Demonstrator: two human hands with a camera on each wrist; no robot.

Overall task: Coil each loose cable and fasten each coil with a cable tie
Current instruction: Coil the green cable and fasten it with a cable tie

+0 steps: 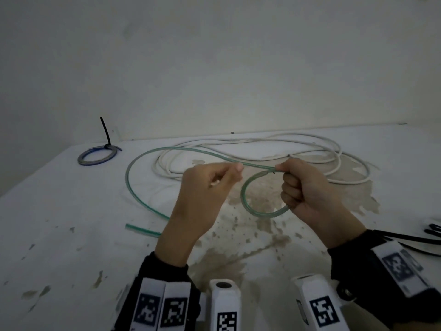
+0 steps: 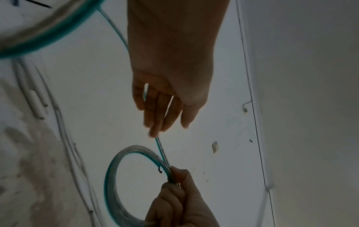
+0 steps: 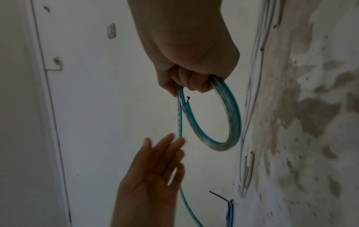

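From the head view, the right hand (image 1: 307,192) is fisted round a small coil of the green cable (image 1: 250,201) above the stained table (image 1: 59,235), while the left hand (image 1: 202,194) pinches the strand leading off it. In the left wrist view the left fingers (image 2: 155,122) lie nearly straight along that strand. The right wrist view shows the coil (image 3: 223,122) hanging from the clenched right hand.

Behind the green cable (image 1: 152,151): the white cable (image 1: 310,144) is sprawling across the table (image 1: 59,235).
Far left of it: the tied blue coil (image 1: 96,156) is lying.
Near left: bare tabletop is lying open.
Right: black cable ties (image 1: 429,235) are lying.
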